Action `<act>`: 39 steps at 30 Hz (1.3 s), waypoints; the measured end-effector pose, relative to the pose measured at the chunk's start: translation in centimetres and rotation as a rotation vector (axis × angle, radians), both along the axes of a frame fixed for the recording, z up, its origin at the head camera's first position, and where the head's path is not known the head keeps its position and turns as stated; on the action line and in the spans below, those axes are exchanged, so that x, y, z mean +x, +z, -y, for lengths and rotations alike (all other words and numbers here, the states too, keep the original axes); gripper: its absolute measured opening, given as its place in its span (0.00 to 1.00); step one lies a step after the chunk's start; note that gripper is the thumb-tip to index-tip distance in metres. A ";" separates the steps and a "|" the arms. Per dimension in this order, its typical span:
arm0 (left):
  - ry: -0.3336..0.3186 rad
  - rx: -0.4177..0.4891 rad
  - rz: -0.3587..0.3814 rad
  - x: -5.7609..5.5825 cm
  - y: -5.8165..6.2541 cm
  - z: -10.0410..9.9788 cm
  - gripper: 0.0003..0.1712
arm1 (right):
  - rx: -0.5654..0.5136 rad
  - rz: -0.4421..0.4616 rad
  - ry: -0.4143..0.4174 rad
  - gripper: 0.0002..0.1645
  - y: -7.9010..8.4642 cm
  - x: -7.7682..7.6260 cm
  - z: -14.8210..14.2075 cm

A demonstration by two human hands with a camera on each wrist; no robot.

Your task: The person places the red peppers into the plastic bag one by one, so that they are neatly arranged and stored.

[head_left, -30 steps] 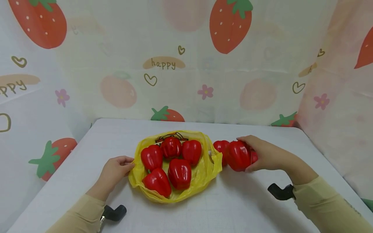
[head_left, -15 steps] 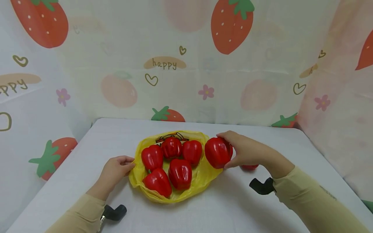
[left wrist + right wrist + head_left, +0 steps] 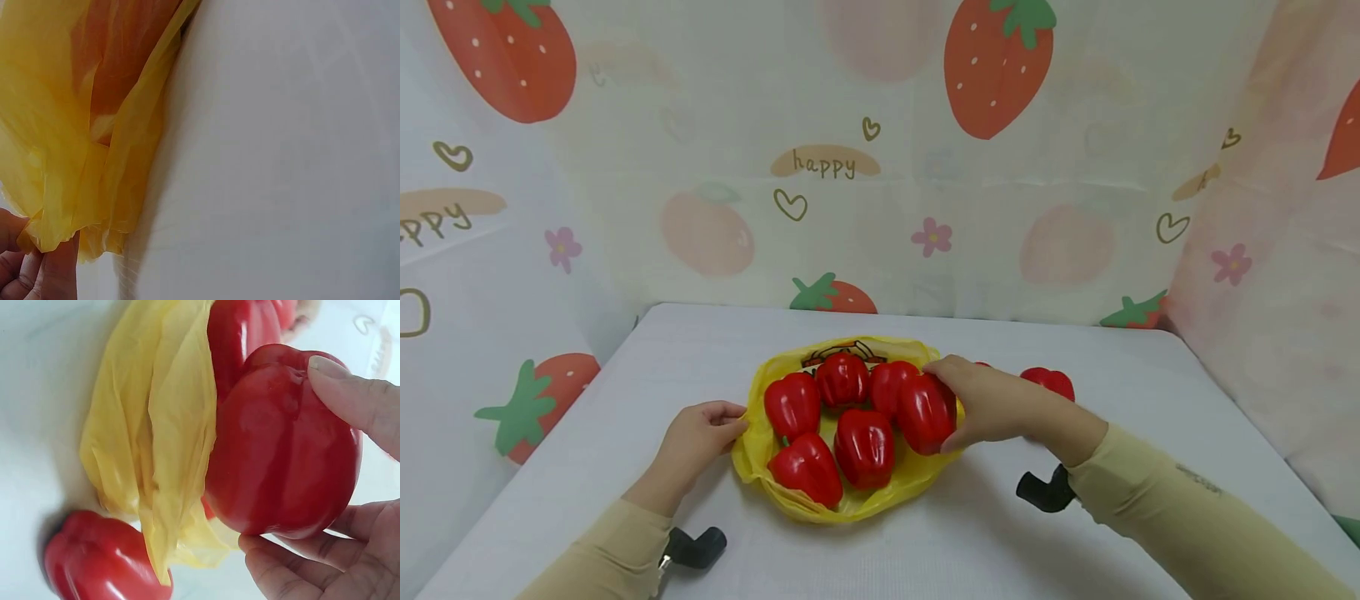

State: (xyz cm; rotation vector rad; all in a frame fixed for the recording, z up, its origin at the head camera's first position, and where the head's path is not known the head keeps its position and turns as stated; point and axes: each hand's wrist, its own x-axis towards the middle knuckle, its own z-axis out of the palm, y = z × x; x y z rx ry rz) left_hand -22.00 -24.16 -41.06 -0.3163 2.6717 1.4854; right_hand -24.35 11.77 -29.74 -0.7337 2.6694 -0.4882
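Observation:
A yellow plastic bag (image 3: 917,479) lies spread open on the white table, with several red bell peppers (image 3: 863,450) inside it. At its left edge my left hand (image 3: 700,442) pinches the rim; the left wrist view shows thumb and fingers (image 3: 56,275) on the gathered plastic. My right hand (image 3: 992,404) grips another red bell pepper (image 3: 927,414) over the bag's right side. In the right wrist view this pepper (image 3: 284,450) sits between thumb and fingers, beside the bag's folded edge (image 3: 181,425). Its underside is hidden in the head view.
Behind my right forearm a red bell pepper (image 3: 1048,382) lies on the table (image 3: 1120,367), partly covered. A sliver of another red one (image 3: 982,364) shows above the hand. A patterned strawberry curtain (image 3: 880,233) stands behind the table.
My right hand has carried its bell pepper leftward from the table's right side, then down over the bag's right part. The left hand stays at the bag's rim.

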 end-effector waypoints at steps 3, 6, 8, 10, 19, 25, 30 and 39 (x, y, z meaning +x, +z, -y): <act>0.004 0.000 0.001 0.0 0.0 0.0 0.18 | 0.039 -0.006 0.012 0.55 -0.5 0.1 0.5; 0.008 -0.003 0.004 0.0 0.0 0.0 0.18 | 0.074 -0.025 0.032 0.55 -1.0 0.1 0.8; 0.010 -0.005 0.006 0.0 0.0 0.0 0.19 | 0.084 -0.022 0.035 0.55 -1.3 0.0 1.0; 0.012 -0.006 0.007 0.0 0.0 0.0 0.19 | 0.094 -0.019 0.043 0.56 -1.6 0.0 1.2; 0.009 -0.004 0.003 0.0 0.0 0.1 0.18 | 0.079 -0.001 0.051 0.56 -2.2 0.1 1.9; 0.006 -0.008 -0.007 0.1 0.4 0.2 0.19 | 0.068 0.024 0.050 0.55 -3.0 0.2 2.4; 0.005 -0.001 -0.013 0.2 0.6 0.3 0.19 | 0.090 0.035 0.058 0.56 -3.5 0.4 3.0; 0.007 0.003 -0.014 0.3 0.7 0.3 0.19 | 0.102 -0.008 0.061 0.56 -4.3 0.4 3.8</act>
